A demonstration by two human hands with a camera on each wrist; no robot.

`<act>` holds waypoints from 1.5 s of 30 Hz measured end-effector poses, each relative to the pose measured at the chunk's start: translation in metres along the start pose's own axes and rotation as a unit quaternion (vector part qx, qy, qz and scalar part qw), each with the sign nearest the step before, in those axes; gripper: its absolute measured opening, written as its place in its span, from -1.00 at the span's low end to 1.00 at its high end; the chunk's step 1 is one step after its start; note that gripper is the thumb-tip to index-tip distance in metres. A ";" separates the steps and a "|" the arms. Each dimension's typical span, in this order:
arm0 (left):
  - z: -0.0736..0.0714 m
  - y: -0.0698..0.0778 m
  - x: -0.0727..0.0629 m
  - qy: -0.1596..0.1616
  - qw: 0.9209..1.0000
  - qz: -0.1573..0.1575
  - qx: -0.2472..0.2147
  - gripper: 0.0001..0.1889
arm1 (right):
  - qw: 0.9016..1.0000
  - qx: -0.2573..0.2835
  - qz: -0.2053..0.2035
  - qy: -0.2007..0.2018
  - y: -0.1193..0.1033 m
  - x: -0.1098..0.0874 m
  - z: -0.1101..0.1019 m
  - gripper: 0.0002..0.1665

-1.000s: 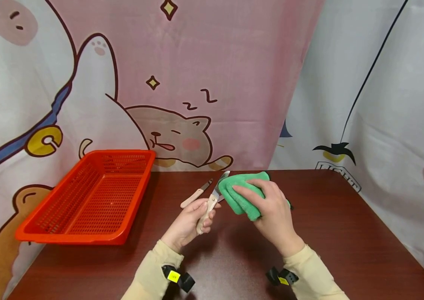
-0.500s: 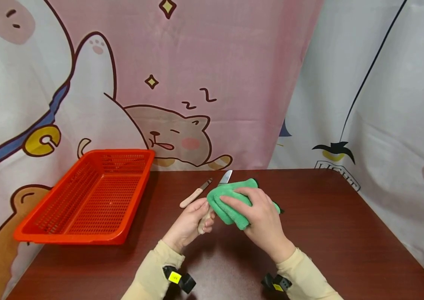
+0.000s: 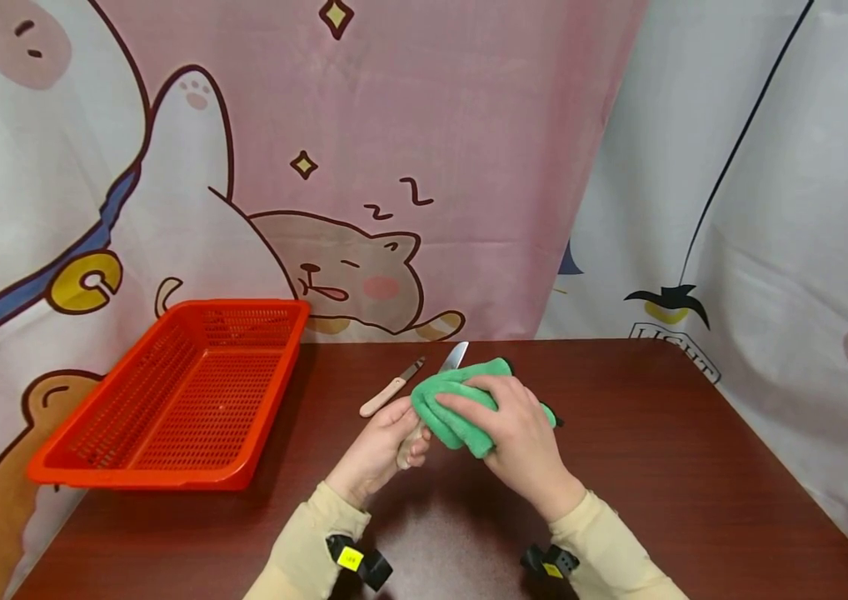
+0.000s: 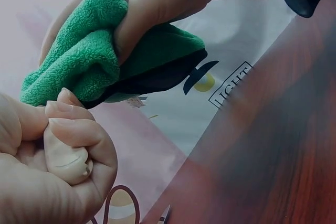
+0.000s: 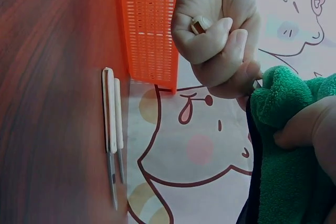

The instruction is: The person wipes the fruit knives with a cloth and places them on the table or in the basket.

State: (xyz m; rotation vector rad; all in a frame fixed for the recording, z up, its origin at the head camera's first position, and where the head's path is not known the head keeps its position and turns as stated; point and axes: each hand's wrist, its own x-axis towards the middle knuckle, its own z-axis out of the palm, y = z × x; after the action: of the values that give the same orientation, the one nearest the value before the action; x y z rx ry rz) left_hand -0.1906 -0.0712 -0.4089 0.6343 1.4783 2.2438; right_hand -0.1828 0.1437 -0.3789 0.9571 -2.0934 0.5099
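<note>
My left hand (image 3: 373, 448) grips the pale handle of a knife (image 3: 456, 356), whose butt shows in the curled fingers in the left wrist view. My right hand (image 3: 525, 442) holds a folded green cloth (image 3: 445, 410) with dark edging, thumb and fingers pinching it. The cloth lies around the blade close to the left hand, and only the blade's tip sticks out beyond it. Another pale-handled knife (image 3: 386, 395) lies on the table just behind my left hand. In the right wrist view two pale-handled pieces (image 5: 111, 114) lie side by side there; the head view shows only one.
An orange-red perforated plastic basket (image 3: 244, 467) stands on the left of the brown table (image 3: 664, 467); nothing is seen in it. Printed cloth curtains (image 3: 499, 183) hang behind the table and along its right side.
My right hand has slid the green cloth left and down along the blade toward the knife's handle, then hardly moved in the last half second. The left hand stays nearly still.
</note>
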 end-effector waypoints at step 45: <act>0.002 0.000 0.001 -0.013 1.000 -0.009 -0.017 -0.75 | 0.994 -0.045 0.090 0.033 0.036 0.008 -0.030 -0.08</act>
State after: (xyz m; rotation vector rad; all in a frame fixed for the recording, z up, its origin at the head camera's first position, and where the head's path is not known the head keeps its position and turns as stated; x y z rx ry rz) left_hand -0.1906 -0.0693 -0.4080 0.6348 1.4241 2.2345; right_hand -0.1990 0.1818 -0.3555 0.6953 -2.1351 0.5265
